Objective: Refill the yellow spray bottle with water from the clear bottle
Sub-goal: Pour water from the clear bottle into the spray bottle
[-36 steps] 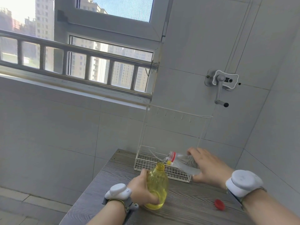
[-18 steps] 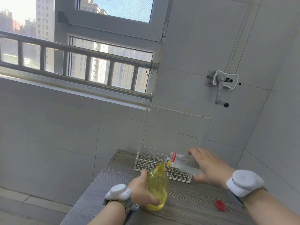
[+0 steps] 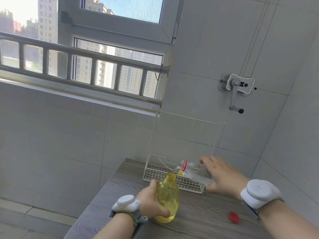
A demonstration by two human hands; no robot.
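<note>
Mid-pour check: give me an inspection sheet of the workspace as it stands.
Surface: grey wood-grain table.
Job's things: yellow spray bottle upright, uncapped; clear bottle tilted above it, a thin stream running into its neck.
Clutter: red cap lying on the table at right; white wire basket behind the bottles.
Hands: left hand grips the yellow spray bottle; right hand holds the clear bottle.
Cables: nothing seen on the table.
Surroundings: tiled wall, wall crank, window railing.

A wire rack (image 3: pixel 155 173) is standing on the table (image 3: pixel 207 213) by the wall; a crank (image 3: pixel 233 94) is hanging above it.
</note>
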